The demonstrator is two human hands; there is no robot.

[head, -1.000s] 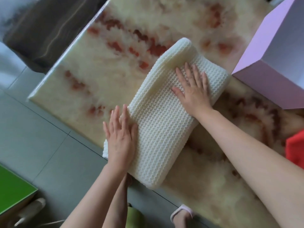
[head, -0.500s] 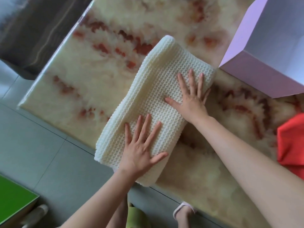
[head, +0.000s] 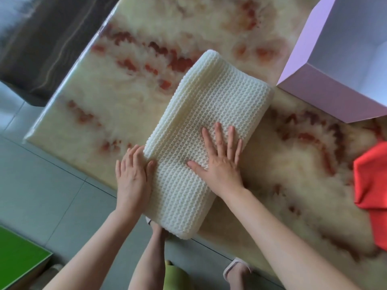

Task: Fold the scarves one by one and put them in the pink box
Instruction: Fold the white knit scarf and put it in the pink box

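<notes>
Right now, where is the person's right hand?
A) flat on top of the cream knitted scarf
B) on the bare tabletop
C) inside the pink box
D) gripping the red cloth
A: the right hand lies palm down with its fingers spread on the cream knitted scarf.

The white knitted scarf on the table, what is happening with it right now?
A person is folding the cream-white knitted scarf on the marble-patterned table. The right hand presses flat on top of it, and the left hand rests against its folded left edge. The open pink cardboard box stands just beyond; a red cloth lies at the right.
</notes>
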